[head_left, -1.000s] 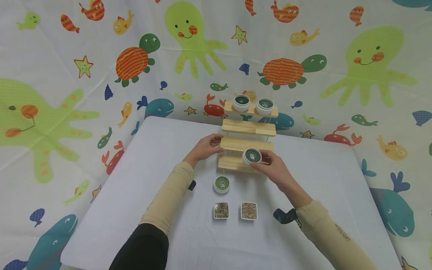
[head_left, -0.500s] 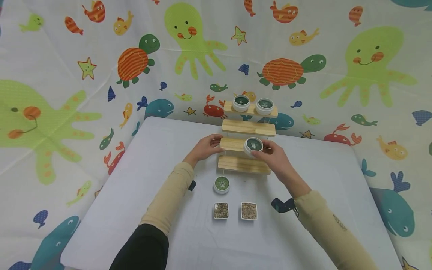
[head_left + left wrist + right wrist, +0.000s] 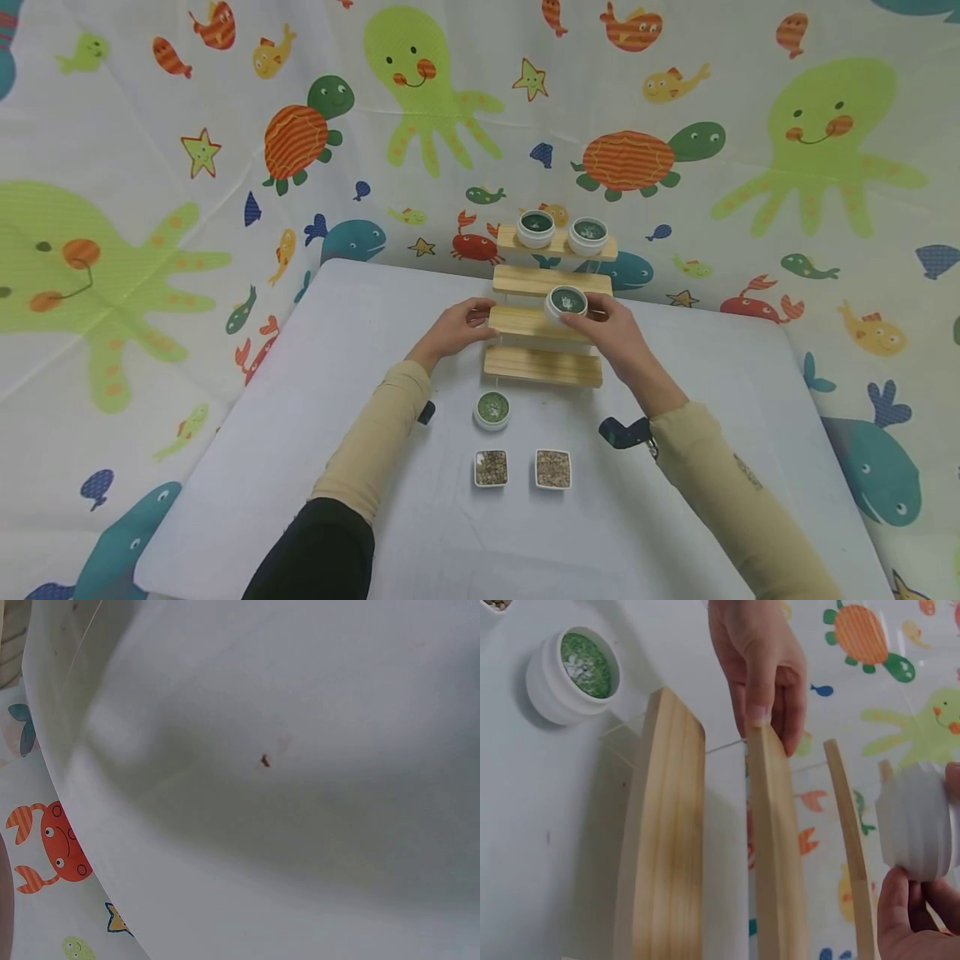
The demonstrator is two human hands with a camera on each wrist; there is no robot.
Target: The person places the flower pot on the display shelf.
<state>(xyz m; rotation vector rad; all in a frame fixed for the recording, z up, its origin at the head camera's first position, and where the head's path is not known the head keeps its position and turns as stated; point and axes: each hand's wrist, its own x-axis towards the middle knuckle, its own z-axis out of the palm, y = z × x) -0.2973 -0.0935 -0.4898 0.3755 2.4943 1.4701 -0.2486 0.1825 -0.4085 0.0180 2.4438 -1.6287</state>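
Note:
My right hand (image 3: 617,333) holds a small round white pot with dark green contents (image 3: 566,302) above the right half of the stepped wooden shelf (image 3: 542,364), near its middle boards. In the right wrist view, the fingers grip the white side of this pot (image 3: 915,821). My left hand (image 3: 453,330) pinches the left end of the second board from the bottom; in the right wrist view the thumb presses on that board's end (image 3: 771,772). Two similar pots stand on the top board, a left one (image 3: 536,229) and a right one (image 3: 588,237).
A white pot with lighter green contents (image 3: 492,410) stands on the white table (image 3: 300,467) before the shelf. Nearer are two small square dishes of grainy material, a left one (image 3: 491,468) and a right one (image 3: 553,469). A sea-animal curtain (image 3: 480,100) hangs behind.
My right hand has raised the pot from in front of the bottom board to about the height of the middle boards. The left hand keeps its grip at the shelf's left end.

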